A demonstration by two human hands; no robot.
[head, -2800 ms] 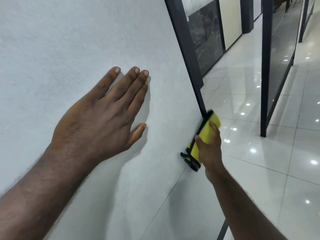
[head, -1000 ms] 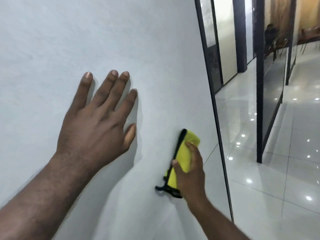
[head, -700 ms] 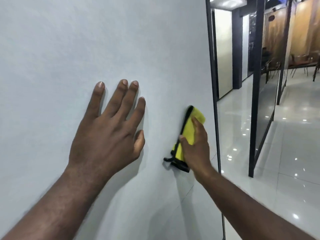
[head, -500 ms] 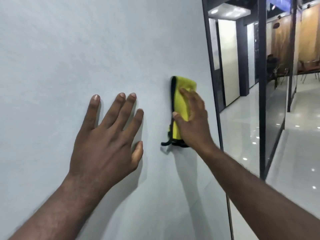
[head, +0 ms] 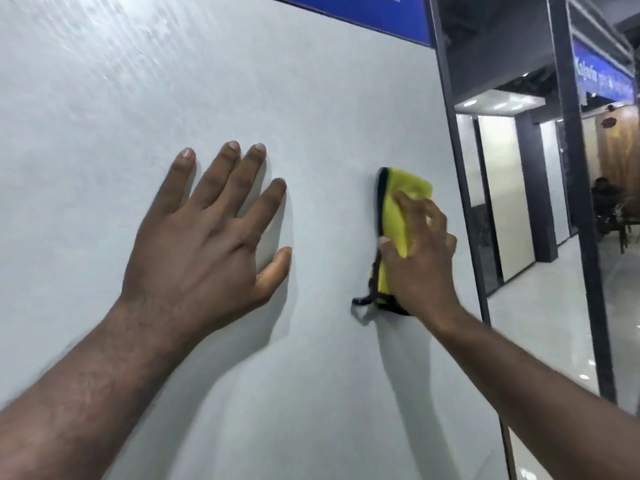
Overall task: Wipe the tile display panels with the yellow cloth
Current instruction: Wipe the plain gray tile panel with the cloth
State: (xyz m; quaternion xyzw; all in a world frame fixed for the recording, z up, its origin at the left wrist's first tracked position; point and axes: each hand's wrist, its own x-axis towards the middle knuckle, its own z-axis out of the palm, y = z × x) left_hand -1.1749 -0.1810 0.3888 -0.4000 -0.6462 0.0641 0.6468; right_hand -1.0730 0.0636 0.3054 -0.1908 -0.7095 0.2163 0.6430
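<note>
Pressing the folded yellow cloth (head: 398, 216) against the pale grey tile display panel (head: 311, 98), the right grip (head: 420, 268) curls its fingers and thumb over the cloth's lower half. The cloth's black-trimmed edge faces left, and a black loop hangs below it. The left grip (head: 201, 251) lies flat on the same panel, fingers straight and spread, holding nothing, apart from the cloth on its left. A black frame (head: 457, 168) bounds the panel on the right; a blue sign strip (head: 363, 12) runs above.
</note>
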